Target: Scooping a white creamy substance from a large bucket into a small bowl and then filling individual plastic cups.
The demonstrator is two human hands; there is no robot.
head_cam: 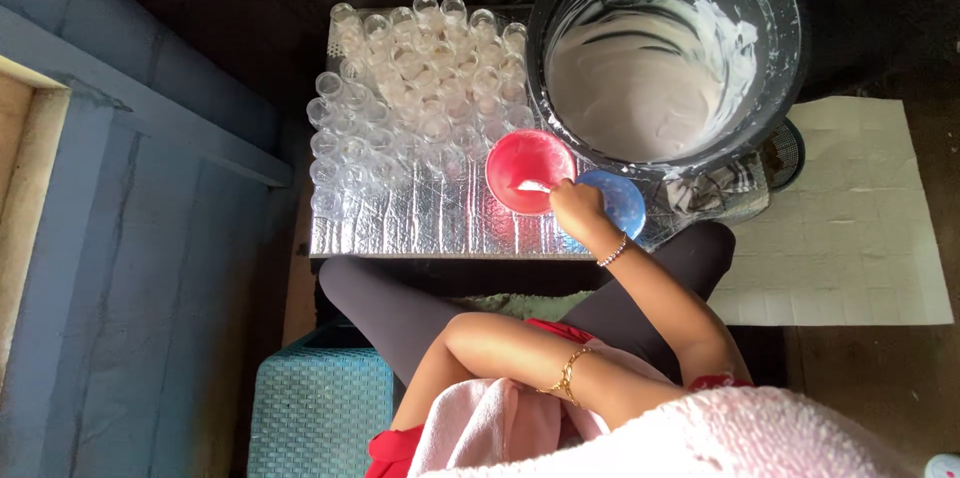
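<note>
- The right hand [577, 203] is closed around a spoon [533, 185], its tip in the red bowl [528, 170]
- The red bowl sits on the foil-covered board [420, 223], touching a blue bowl [620, 200], beside clear small cups [415, 88]
- The left hand is hidden in the lap; its fingers cannot be told
- A black tub [665, 48] of white batter stands just behind

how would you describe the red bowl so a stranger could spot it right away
Start at the big black tub of white batter, top right. Just below its left edge, on the shiny silver tray, sits the red bowl. It is the only red dish, between clear cups and a blue bowl, under the right hand.
</note>
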